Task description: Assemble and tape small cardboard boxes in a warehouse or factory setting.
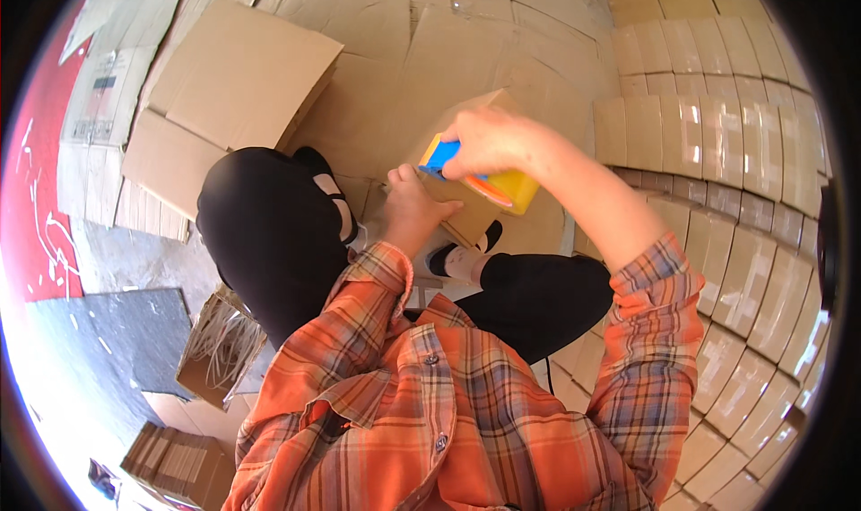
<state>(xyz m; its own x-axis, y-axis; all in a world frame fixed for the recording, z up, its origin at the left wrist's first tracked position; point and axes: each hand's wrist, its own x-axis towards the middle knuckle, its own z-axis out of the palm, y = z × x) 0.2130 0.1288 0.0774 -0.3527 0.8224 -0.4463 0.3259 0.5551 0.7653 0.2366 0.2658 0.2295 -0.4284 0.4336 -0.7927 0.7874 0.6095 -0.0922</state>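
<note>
A small cardboard box (473, 221) stands on the floor between my feet, its upper part half covered by my arms. My right hand (491, 141) is wrapped round a blue and yellow tape dispenser (515, 194) with an orange ring on its side. The dispenser's blue end is over the box, close to my left fingers. With its thumb spread to the right, my left hand (414, 210) grips the near left side of the box; part of the contact is hidden.
A large closed carton (238, 76) lies at the far left. Stacked cartons (717, 143) line the right side. An open box of pale strands (220, 342) and bundled flat cardboard (175, 464) are at the lower left. Flattened cardboard (377, 36) covers the floor ahead.
</note>
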